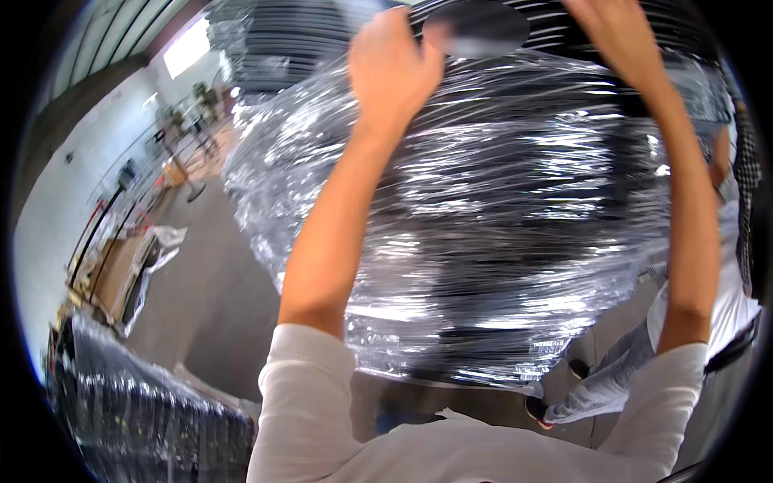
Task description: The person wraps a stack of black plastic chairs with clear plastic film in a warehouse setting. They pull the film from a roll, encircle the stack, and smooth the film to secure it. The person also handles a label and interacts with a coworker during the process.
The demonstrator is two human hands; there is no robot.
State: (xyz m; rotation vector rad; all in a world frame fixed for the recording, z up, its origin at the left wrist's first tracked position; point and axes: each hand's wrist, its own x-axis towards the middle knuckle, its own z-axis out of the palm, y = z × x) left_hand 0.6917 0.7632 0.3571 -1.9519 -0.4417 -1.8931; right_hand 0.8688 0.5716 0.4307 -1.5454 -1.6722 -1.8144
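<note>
In front of me stands a tall stack of black items bound in clear stretch film (499, 177). Both my arms reach up along it. My left hand (394, 68) is against the upper part of the stack, its thumb spread apart from the fingers. The thumb is smeared by motion beside a dark, smooth oval shape (487, 28), whose kind I cannot make out. Farther right, my right hand (616, 32) is raised at the top of the stack. The picture's upper edge cuts off its fingers, so their grip is hidden.
Another film-wrapped black stack (161, 410) stands at the lower left. A person in jeans (608, 382) is close behind the right side of the main stack. Flat cardboard (121, 270) and loose film (167, 237) lie by the left wall, near a dark stand (195, 191).
</note>
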